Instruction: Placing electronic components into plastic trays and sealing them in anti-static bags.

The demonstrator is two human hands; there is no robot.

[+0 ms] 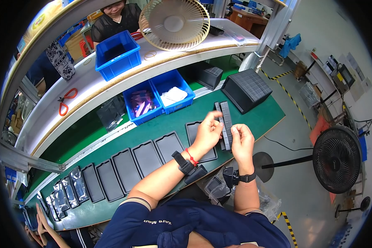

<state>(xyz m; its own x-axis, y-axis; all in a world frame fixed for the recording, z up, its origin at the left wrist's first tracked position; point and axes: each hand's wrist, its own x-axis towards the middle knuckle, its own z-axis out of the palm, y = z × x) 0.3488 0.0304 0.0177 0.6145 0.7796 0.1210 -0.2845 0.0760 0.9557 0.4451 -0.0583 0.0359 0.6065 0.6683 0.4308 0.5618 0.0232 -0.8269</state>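
Observation:
Several dark plastic trays (226,124) stand on edge in a bundle over the right part of the green bench, between my two hands. My left hand (208,134) has its fingers curled at the bundle's left side, thumb and forefinger pinched at a tray edge. On the other side, my right hand (243,140) grips the bundle with the thumb along its face. Below my left wrist lies a flat black tray (194,130), partly hidden by that hand. More shallow black trays (146,157) lie in a row to the left.
Blue bins, one with purple pieces (141,103) and one with white pieces (174,96), sit behind the trays. Black boxes (246,91) stand far right. Shiny packets (78,184) end the row. A shelf holds a fan (174,22), scissors (67,101) and a blue bin (118,56). Co-workers sit nearby.

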